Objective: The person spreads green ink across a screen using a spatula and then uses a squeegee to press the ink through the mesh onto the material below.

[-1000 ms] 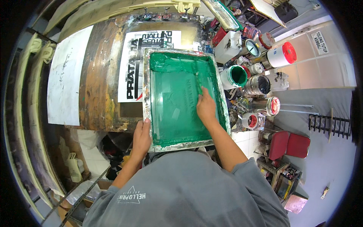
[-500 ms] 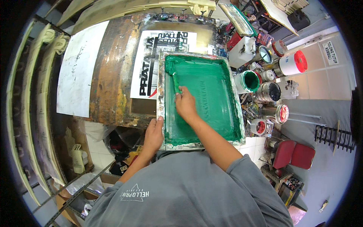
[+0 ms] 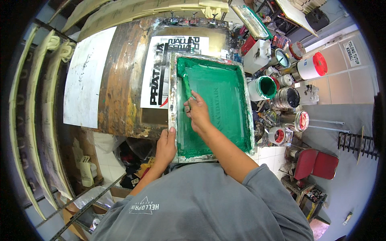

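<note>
A screen-printing frame (image 3: 173, 108) with ink-stained edges lies in front of me, its mesh coated in green ink that is thickest along the borders. Faint lettering shows through the mesh. My left hand (image 3: 165, 148) grips the near end of the frame's left edge, thumb on top. Over the mesh, my right hand (image 3: 198, 111) is closed round the handle of a green ink-covered spatula (image 3: 187, 85). The spatula's far end reaches toward the thick ink in the far left corner; its blade is smeared and hard to make out.
Beyond the frame's left side, a printed white sheet (image 3: 150, 74) lies on the stained wooden table (image 3: 118, 76), with a blank white sheet (image 3: 86, 78) farther left. Ink tubs, among them an open green one (image 3: 261, 87), crowd the right side. Bag-laden racks (image 3: 50, 116) stand at far left.
The frame has shifted slightly left relative to the table and tubs, with my left hand still on its edge. The spatula stays in my right hand near the far left corner.
</note>
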A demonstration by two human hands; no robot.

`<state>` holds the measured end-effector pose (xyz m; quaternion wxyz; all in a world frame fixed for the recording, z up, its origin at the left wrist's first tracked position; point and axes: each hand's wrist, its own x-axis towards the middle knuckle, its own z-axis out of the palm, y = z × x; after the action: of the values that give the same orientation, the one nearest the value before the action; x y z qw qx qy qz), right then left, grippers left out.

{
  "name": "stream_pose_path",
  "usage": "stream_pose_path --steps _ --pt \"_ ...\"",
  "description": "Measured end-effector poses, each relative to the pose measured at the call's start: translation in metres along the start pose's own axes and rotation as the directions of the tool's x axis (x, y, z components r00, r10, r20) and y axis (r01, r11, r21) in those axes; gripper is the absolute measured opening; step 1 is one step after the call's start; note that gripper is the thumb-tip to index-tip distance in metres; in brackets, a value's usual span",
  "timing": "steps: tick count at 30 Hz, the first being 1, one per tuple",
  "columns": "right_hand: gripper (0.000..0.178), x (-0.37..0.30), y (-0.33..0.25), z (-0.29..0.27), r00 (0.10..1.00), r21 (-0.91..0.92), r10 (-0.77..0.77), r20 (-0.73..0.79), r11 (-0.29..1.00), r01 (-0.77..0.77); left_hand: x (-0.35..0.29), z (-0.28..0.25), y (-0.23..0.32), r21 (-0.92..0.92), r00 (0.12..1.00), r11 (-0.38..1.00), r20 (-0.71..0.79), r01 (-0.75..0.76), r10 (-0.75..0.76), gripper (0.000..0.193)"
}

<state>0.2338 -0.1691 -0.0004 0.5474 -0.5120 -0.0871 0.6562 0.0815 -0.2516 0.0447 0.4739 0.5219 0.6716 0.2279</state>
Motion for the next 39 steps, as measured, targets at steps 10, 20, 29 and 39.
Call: stream_pose_path --steps 10,20,29,39 --pt "0.048 0.012 -0.004 -0.019 0.998 0.092 0.048 0.031 0.995 -0.050 0.002 0.002 -0.009 0.038 1.000 0.999 -0.006 -0.025 0.025 0.048" --pt "0.048 -0.006 -0.012 -0.043 0.997 0.055 0.026 0.070 0.998 -0.030 0.007 0.006 -0.027 0.011 1.000 1.000 -0.006 -0.023 0.023 0.049" --pt "0.047 -0.106 -0.086 -0.109 0.996 -0.054 -0.082 -0.041 0.995 0.079 0.016 0.013 -0.039 -0.231 0.999 0.973 0.049 0.029 -0.018 0.052" --pt "0.039 -0.183 -0.194 -0.238 0.801 -0.814 -0.551 -0.234 0.562 0.149 0.024 0.007 -0.044 -0.273 0.995 0.959 0.078 0.079 -0.060 0.047"
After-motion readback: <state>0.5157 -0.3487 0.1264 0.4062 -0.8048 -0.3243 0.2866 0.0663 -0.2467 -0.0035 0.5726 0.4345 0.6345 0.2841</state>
